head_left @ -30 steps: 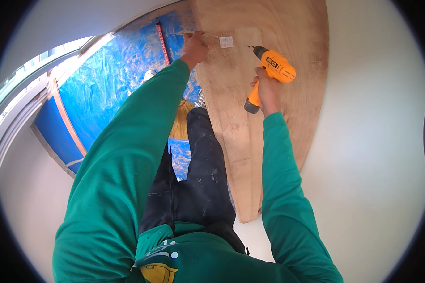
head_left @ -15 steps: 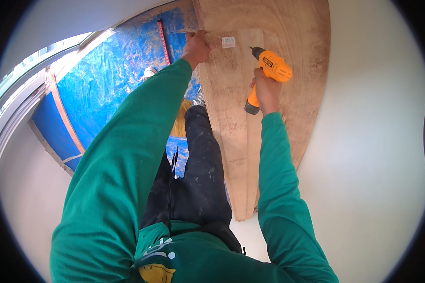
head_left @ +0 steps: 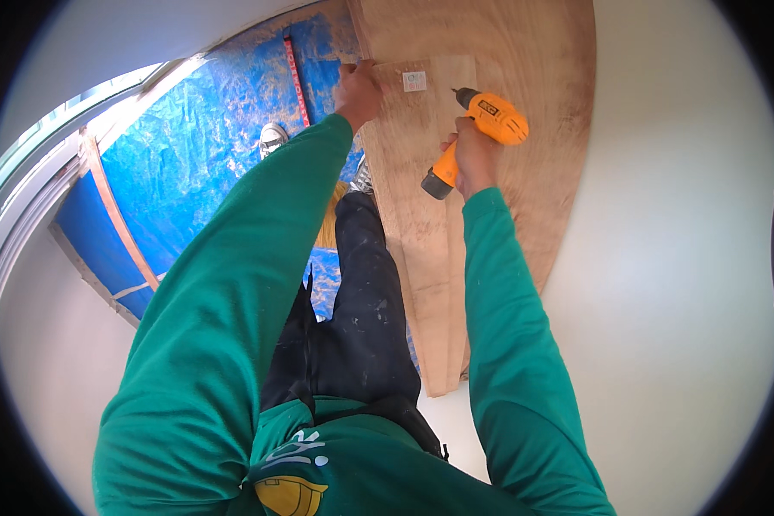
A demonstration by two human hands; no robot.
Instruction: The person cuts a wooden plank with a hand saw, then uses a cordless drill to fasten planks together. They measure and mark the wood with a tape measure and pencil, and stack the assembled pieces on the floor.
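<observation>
Orange drill point(head_left: 500, 118) in R hand point(head_left: 477, 156), L hand point(head_left: 359, 93) at wood board's point(head_left: 426, 185) top-left corner.
R fingers wrap the drill's handle, nose aimed up-left, bit in front of the board near its top; can't tell if tip touches. L hand, left of drill, is curled at the board's edge, grip partly hidden, so can't tell if pinching; small white sticker point(head_left: 414, 81) sits btwn L hand & bit.

2 hands point(head_left: 359, 95) point(head_left: 476, 156) | 1 drill point(head_left: 500, 120) | 1 sticker point(head_left: 414, 81) | 2 shoes point(head_left: 273, 138) point(head_left: 362, 179)
</observation>
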